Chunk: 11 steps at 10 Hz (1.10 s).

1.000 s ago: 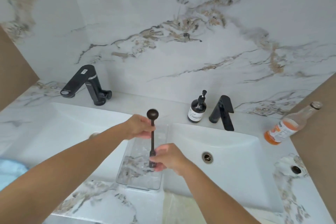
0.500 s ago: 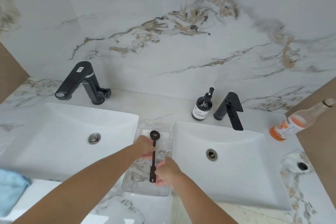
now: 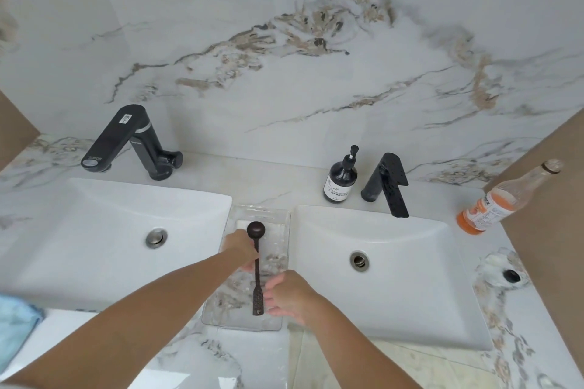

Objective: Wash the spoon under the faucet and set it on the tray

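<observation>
Our right hand [image 3: 289, 295] pinches the dark spoon [image 3: 256, 265] near its handle end, while our left hand [image 3: 241, 251] grips the stem below the bowl, both forearms reaching forward. We hold it lengthwise over the clear tray [image 3: 271, 325] between two white sinks [image 3: 94, 199], black faucets [image 3: 387, 188] at the counter's [image 3: 252, 357] back edge.

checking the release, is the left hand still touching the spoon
Touching: the head view shows the left hand pressed against the dark spoon just below its bowl, no gap visible.
</observation>
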Each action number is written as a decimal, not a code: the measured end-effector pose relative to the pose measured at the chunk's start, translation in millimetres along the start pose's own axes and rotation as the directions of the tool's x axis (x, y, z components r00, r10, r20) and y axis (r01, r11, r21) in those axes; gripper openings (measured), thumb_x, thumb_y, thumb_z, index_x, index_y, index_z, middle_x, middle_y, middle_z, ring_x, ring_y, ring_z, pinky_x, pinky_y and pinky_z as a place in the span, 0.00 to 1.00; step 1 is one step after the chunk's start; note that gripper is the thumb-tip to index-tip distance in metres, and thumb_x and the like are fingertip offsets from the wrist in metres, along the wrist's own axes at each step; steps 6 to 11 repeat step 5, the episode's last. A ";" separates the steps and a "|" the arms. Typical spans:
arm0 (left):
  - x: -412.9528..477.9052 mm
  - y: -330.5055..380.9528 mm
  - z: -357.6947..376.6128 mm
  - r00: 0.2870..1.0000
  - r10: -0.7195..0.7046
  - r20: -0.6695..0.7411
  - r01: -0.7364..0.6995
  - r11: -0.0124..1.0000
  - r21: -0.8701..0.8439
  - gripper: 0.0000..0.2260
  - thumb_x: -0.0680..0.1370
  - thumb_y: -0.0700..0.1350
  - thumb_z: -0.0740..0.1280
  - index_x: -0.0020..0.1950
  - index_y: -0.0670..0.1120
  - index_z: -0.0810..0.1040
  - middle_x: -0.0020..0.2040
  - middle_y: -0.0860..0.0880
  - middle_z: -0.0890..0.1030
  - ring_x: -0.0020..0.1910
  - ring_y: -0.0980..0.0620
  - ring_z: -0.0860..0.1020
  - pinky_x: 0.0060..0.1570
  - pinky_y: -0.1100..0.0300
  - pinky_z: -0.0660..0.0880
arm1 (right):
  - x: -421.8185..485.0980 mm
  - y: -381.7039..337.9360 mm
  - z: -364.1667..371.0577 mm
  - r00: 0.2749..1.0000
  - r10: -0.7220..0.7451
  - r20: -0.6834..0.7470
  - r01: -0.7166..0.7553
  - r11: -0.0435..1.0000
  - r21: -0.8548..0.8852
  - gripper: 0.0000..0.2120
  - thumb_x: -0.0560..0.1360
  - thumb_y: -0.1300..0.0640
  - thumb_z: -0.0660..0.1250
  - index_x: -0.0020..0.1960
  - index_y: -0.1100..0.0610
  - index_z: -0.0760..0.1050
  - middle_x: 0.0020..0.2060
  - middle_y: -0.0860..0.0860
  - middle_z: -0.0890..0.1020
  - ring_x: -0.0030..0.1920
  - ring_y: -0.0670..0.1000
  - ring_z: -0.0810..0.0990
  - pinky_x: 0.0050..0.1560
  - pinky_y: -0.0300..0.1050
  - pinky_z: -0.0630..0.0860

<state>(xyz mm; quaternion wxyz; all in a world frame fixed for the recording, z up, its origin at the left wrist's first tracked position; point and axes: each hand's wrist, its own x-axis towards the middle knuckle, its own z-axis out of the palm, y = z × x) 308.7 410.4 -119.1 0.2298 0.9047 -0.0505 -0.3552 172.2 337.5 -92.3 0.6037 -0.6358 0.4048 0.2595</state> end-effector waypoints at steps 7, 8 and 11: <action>-128.9 116.9 15.3 0.965 0.022 0.260 -0.185 0.761 0.622 0.11 0.80 0.49 0.60 0.56 0.43 0.75 0.58 0.46 0.83 0.44 0.43 0.83 0.48 0.49 0.82 | -88.5 19.3 -153.3 0.990 -0.078 0.120 0.131 0.834 -0.537 0.19 0.79 0.58 0.59 0.69 0.63 0.68 0.54 0.56 0.77 0.50 0.60 0.80 0.59 0.58 0.78; -128.9 116.9 15.3 0.965 0.022 0.260 -0.185 0.761 0.622 0.11 0.80 0.49 0.60 0.56 0.43 0.75 0.58 0.46 0.83 0.44 0.43 0.83 0.48 0.49 0.82 | -88.5 19.3 -153.3 0.990 -0.078 0.120 0.131 0.834 -0.537 0.19 0.79 0.58 0.59 0.69 0.63 0.68 0.54 0.56 0.77 0.50 0.60 0.80 0.59 0.58 0.78; -128.9 116.9 15.3 0.965 0.022 0.260 -0.185 0.761 0.622 0.11 0.80 0.49 0.60 0.56 0.43 0.75 0.58 0.46 0.83 0.44 0.43 0.83 0.48 0.49 0.82 | -88.5 19.3 -153.3 0.990 -0.078 0.120 0.131 0.834 -0.537 0.19 0.79 0.58 0.59 0.69 0.63 0.68 0.54 0.56 0.77 0.50 0.60 0.80 0.59 0.58 0.78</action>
